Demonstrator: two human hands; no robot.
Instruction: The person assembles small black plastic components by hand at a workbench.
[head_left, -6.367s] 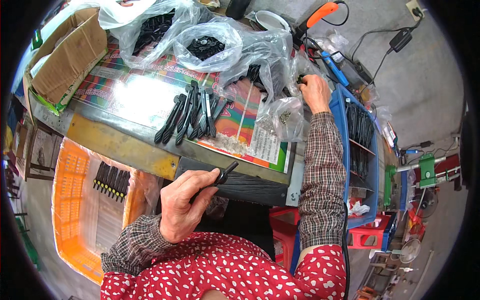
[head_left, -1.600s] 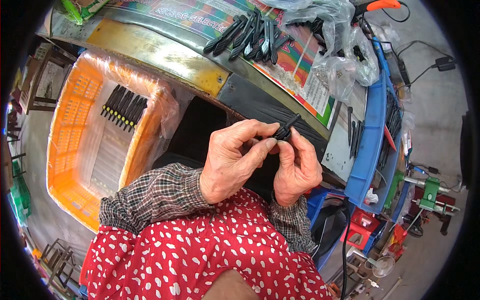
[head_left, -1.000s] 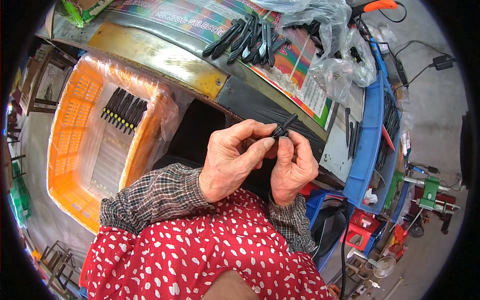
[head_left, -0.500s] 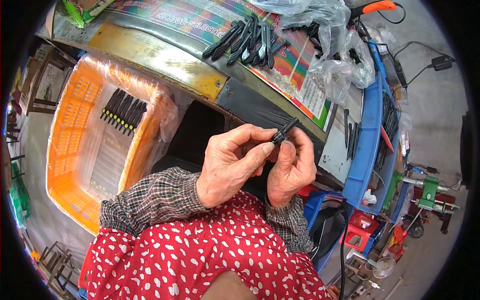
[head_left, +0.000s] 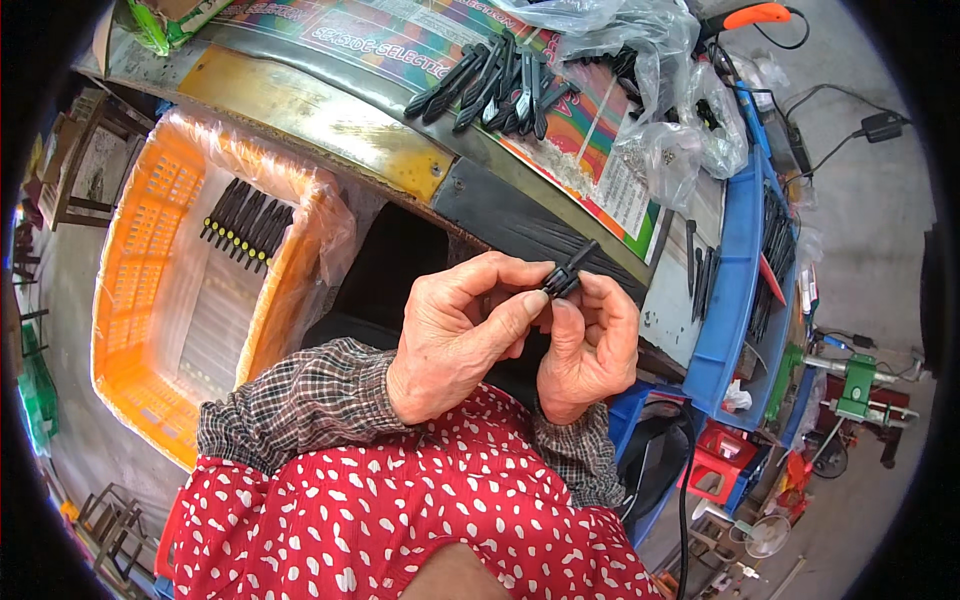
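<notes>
A small black plastic piece point(head_left: 562, 281), with a thin rod sticking up from its far end, is pinched between both hands at the front edge of the bench. My left hand point(head_left: 462, 335) grips its left side with thumb and forefinger. At its right side, my right hand point(head_left: 590, 345) holds it with thumb and bent fingers. Its exact kind is partly hidden by my fingertips. Beyond my hands lies a pile of black plastic parts point(head_left: 500, 88) on printed cardboard point(head_left: 620, 185). Several slim black rods point(head_left: 705, 278) lie to the right.
At left stands an orange basket point(head_left: 160, 290), lined with clear plastic, holding a row of black parts with yellow dots point(head_left: 245, 225). A blue bin point(head_left: 722, 350) with black rods borders the bench at right. Clear plastic bags point(head_left: 655, 60) and an orange-handled tool point(head_left: 757, 15) are behind.
My right hand has shifted slightly right and its fingers have loosened a little. The black piece has turned, showing more of its near end. My left hand has hardly moved.
</notes>
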